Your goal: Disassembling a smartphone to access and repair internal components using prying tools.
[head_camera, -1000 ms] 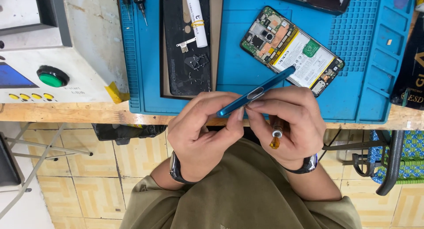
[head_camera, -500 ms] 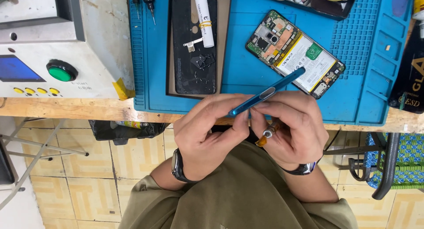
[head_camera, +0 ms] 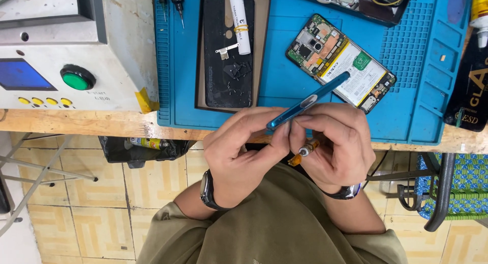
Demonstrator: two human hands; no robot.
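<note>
Both hands, left hand (head_camera: 244,152) and right hand (head_camera: 333,142), pinch a blue tool (head_camera: 307,101) at the worktop's front edge; the opened phone (head_camera: 340,63) lies unassembled, its back cover (head_camera: 229,55) off

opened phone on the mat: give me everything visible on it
The opened phone lies flat on the blue work mat, back cover off, turned diagonally with its camera end toward the upper left. That end shows a green circuit board with metal shields, a camera lens and an orange strip. A large white battery with a green label and a yellow edge strip fills the middle. The lower-right end holds a small dark board. The tip of the thin blue tool overlaps it in view; whether they touch is unclear. Neither hand touches it.
</note>
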